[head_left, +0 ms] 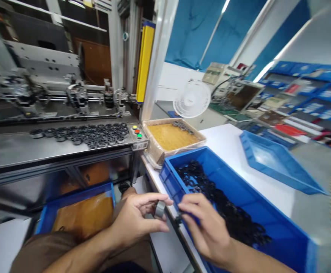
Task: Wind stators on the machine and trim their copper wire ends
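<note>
My left hand [138, 220] pinches a small grey metal ring [160, 209] between thumb and fingers, low in the middle of the view. My right hand [204, 225] is just to its right, fingers curled over the near rim of a blue bin [273, 218]; a small dark part seems to sit at its fingertips, too small to name. The bin holds several black ring-shaped parts [225, 206]. On the steel machine table [17, 149] to the left, several grey rings [88, 134] lie in rows.
A cardboard box [156, 151] lined with yellow material stands behind the bin. An empty blue tray [276, 161] lies at the right on the white table. A second blue bin [47, 214] with brown lining sits below the machine. A control box with coloured buttons [137, 133] and a white fan [191, 99] are farther back.
</note>
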The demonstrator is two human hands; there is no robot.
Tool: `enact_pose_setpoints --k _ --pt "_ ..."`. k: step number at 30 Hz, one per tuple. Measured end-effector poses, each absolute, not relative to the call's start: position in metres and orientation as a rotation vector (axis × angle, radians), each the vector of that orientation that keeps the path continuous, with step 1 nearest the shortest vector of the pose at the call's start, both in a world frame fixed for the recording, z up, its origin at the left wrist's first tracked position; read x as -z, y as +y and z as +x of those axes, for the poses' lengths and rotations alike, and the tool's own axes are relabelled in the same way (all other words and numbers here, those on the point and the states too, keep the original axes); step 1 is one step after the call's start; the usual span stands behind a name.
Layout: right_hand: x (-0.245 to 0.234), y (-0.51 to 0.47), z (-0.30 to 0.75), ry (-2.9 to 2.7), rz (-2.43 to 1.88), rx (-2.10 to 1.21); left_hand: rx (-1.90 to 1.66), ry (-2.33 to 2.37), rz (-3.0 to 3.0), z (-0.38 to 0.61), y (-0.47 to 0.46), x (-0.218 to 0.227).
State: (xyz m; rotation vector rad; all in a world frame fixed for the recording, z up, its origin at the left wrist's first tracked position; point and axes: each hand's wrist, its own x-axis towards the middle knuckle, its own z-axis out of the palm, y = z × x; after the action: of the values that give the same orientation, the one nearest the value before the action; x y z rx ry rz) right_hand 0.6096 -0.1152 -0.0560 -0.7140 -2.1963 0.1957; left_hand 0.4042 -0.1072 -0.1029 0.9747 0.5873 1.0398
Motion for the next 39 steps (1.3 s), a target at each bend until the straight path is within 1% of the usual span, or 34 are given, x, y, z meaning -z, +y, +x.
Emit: enact_pose_setpoints --k 3,11,15,18,25,32,39 --pt "0.063 -0.122 0.604 -2.156 -0.66 -0.274 -1.026 0.536 0.971 0.414 -0.11 0.102" --pt "0.072 -0.119 0.609 -2.102 -0.617 -0.183 -1.118 0.442 1.022 0.426 -0.115 0.094" --pt "0.072 -0.116 0.608 -2.131 -0.517 -0.192 -1.258 0.555 1.156 0.422 -0.114 0.093" --pt "0.071 -0.113 0.608 -2.163 -0.481 -0.124 -1.301 0.612 1.249 0.419 -0.113 0.094" --pt "0.072 -0.112 0.612 -2.207 -0.423 -0.059 -1.18 0.496 1.141 0.419 -0.113 0.092" --pt "0.075 -0.11 0.614 -2.246 -0.359 0.053 -1.13 0.478 1.08 0.416 -0.114 0.09" --pt "0.075 -0.11 0.613 -2.265 -0.404 0.045 -1.164 0.479 1.114 0.416 -0.116 0.092"
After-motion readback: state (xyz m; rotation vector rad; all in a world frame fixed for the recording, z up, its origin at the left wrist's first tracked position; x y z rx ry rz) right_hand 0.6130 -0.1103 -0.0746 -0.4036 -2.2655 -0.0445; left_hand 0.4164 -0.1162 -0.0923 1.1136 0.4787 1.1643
